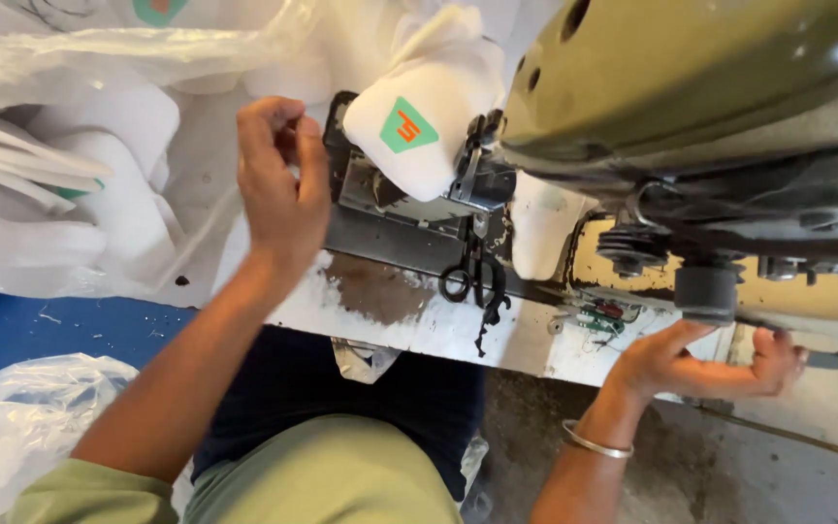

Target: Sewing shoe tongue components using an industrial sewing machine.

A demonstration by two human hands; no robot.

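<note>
White fabric piece (pixel 429 107) with green hexagonal label (pixel 407 126) beside left hand (pixel 278 189)

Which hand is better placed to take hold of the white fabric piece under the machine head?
Left, probably. The left hand is raised just beside the white fabric piece, fingers loosely curled and empty. The right hand is lower, under the sewing machine.

Glossy olive metal sewing machine (pixel 691 68), soft white cloth piece (pixel 429 116), crinkly clear plastic bag (pixel 12 437).
</note>
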